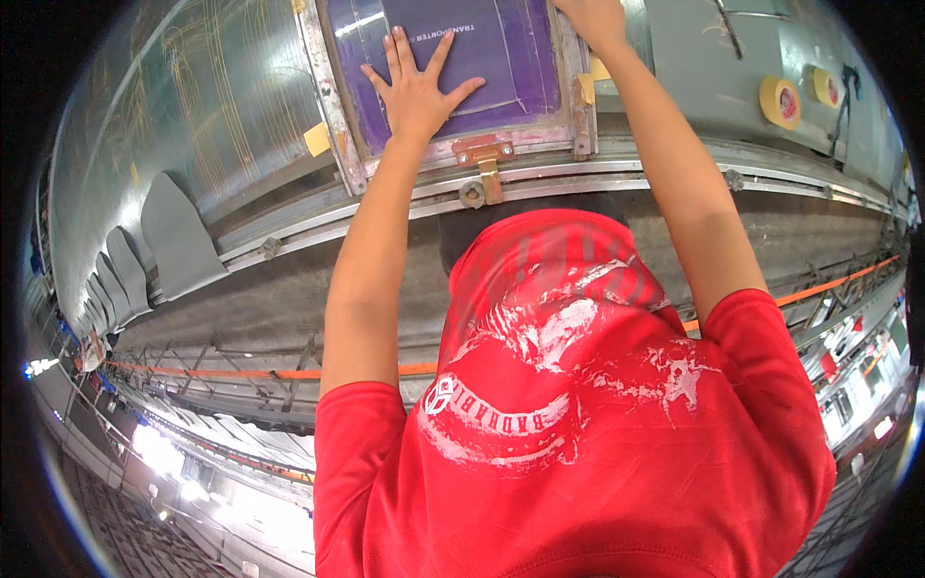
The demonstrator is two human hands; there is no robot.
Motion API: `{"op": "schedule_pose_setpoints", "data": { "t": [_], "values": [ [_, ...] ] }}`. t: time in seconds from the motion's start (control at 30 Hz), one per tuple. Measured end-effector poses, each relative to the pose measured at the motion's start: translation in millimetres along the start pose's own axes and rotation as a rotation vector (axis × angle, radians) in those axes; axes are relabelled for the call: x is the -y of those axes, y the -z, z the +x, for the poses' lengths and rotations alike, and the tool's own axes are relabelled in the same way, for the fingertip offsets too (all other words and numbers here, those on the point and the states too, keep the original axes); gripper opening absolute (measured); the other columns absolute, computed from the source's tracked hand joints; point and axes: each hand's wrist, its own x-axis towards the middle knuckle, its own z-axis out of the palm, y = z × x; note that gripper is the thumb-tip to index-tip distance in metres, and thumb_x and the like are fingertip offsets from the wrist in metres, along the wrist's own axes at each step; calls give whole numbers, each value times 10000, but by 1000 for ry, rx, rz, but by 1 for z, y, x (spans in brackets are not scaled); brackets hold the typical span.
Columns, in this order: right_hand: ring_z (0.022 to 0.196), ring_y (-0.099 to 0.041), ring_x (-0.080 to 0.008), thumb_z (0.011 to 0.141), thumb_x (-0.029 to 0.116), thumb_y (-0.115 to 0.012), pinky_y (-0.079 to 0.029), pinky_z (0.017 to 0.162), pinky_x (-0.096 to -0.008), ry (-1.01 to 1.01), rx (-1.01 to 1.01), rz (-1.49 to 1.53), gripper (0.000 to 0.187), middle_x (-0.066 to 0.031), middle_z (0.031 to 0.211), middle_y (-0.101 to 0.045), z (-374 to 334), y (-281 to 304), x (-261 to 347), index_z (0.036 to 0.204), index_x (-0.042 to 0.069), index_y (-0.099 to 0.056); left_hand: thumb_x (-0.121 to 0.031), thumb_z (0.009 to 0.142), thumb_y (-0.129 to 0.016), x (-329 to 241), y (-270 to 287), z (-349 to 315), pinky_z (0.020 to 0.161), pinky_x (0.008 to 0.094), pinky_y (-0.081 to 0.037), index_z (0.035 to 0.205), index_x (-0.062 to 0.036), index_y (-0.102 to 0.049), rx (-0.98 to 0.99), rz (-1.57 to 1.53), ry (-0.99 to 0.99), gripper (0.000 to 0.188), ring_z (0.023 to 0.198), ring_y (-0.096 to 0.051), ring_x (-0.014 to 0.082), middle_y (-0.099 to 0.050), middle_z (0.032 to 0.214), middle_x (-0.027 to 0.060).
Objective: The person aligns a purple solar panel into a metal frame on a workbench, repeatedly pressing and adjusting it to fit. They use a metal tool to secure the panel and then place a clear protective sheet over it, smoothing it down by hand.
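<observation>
My left hand (417, 91) lies flat with its fingers spread on a purple screen (520, 72) that looks like a screen-printing mesh. Around the mesh runs a worn, paint-stained frame (344, 144), with a reddish bracket (485, 149) at its near edge. At the frame's upper right corner is my right hand (594, 21). The picture's upper edge cuts off its fingers, so whether it grips the frame is hidden.
A metal rail (617, 183) runs along the near table edge. Grey cut pieces (181, 236) hang over that edge at left. Two yellow tape rolls, one large (779, 103) and one smaller (826, 88), lie on the grey surface at right. Yellow tape (318, 140) sits beside the frame.
</observation>
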Motion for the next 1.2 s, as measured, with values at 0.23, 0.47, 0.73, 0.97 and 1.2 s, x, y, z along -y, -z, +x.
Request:
{"op": "schedule_pose_setpoints", "data": {
  "t": [0.23, 0.47, 0.73, 0.97, 1.2],
  "values": [
    [915, -651, -409, 771, 533, -817, -522, 806, -497, -3, -23, -10, 631, -223, 963, -656, -4, -3, 2, 1136, 31, -702, -864, 777, -562, 3, -1, -1, 1159, 761, -57, 1556, -444, -397, 13, 6, 9, 900, 1565, -140, 412, -171, 1679, 253],
    [901, -673, -417, 717, 558, -849, -534, 802, -485, -63, -19, 6, 672, -242, 934, -686, -4, 0, 4, 1029, -19, -703, -869, 778, -556, 3, -1, 0, 1160, 760, -47, 1560, -442, -389, 17, 4, 6, 907, 1571, -119, 405, -161, 1681, 252],
    [943, -690, -397, 702, 569, -865, -544, 832, -458, -116, -46, 28, 719, -241, 983, -714, -6, -4, 0, 1057, -34, -697, -862, 788, -552, 3, -1, 0, 1166, 749, -54, 1564, -444, -380, 16, 9, 11, 898, 1574, -116, 395, -155, 1683, 250],
    [788, -651, -326, 806, 550, -794, -523, 750, -428, -75, -89, 188, 650, -170, 828, -657, -9, -14, -11, 1024, -45, -651, -829, 803, -570, 2, 9, -2, 1175, 740, -60, 1584, -424, -351, 68, 26, 39, 906, 1579, -105, 380, -117, 1703, 213],
    [1085, -578, -479, 889, 203, -615, -480, 933, -541, -137, -199, -67, 364, -282, 1167, -592, 53, 33, -89, 1158, -35, -552, -751, 806, -646, -8, 18, 7, 1183, 723, -40, 1578, -381, -389, 130, -13, 43, 894, 1577, -116, 379, -118, 1706, 202]
  ]
}}
